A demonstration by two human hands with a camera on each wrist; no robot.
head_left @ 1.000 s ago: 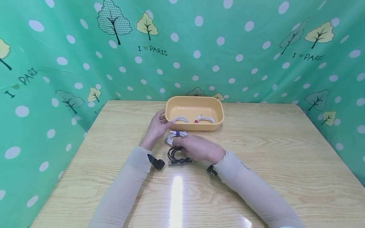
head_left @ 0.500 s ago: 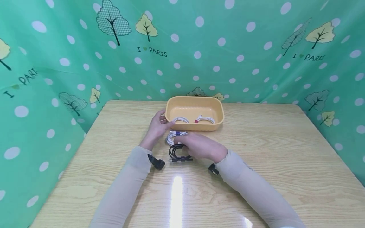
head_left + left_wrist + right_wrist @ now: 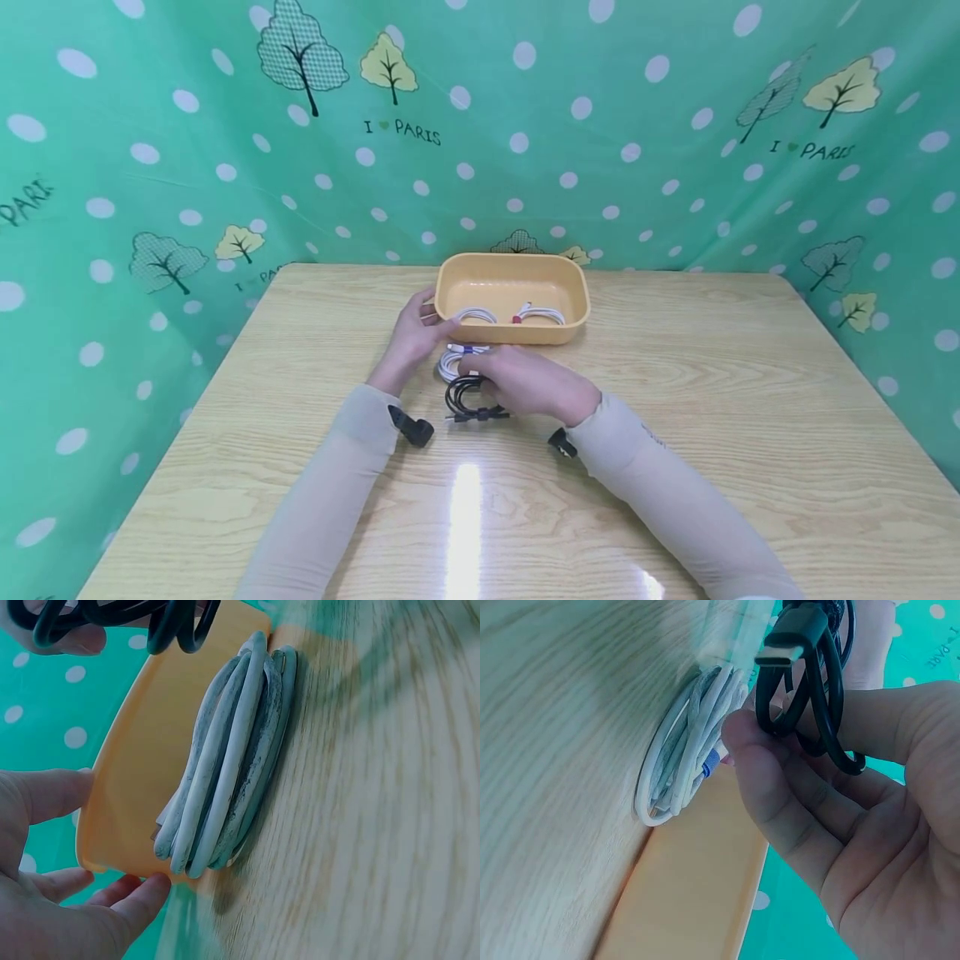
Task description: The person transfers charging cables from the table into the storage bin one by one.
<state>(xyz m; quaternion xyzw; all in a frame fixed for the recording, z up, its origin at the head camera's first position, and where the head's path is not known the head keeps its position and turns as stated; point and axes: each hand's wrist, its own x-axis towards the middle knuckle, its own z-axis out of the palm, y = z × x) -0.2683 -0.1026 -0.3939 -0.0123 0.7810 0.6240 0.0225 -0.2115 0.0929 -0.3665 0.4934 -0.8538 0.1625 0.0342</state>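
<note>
At its left end the yellow-orange box (image 3: 517,334) is held by my left hand (image 3: 412,337), thumb at the front corner and fingers along the side. My right hand (image 3: 525,383) pinches a coiled black USB cable (image 3: 468,414) between thumb and fingers, above the table. Its flat metal connector (image 3: 778,656) shows in the right wrist view. A coiled white cable (image 3: 448,367) with a blue tie (image 3: 711,763) sits on the table against the box's front, partly hidden by my right hand. Inside the box lie two coiled white cables, one at left (image 3: 476,314) and one with a red tie (image 3: 542,313).
The wooden table (image 3: 675,350) carries the box near its back edge. Green dotted cloth (image 3: 630,192) hangs behind and at both sides. Black wrist cameras (image 3: 412,427) sit under both sleeves.
My right hand has shifted slightly away from me and upward with the black cable, which has come off the table. My left hand and the box have stayed put.
</note>
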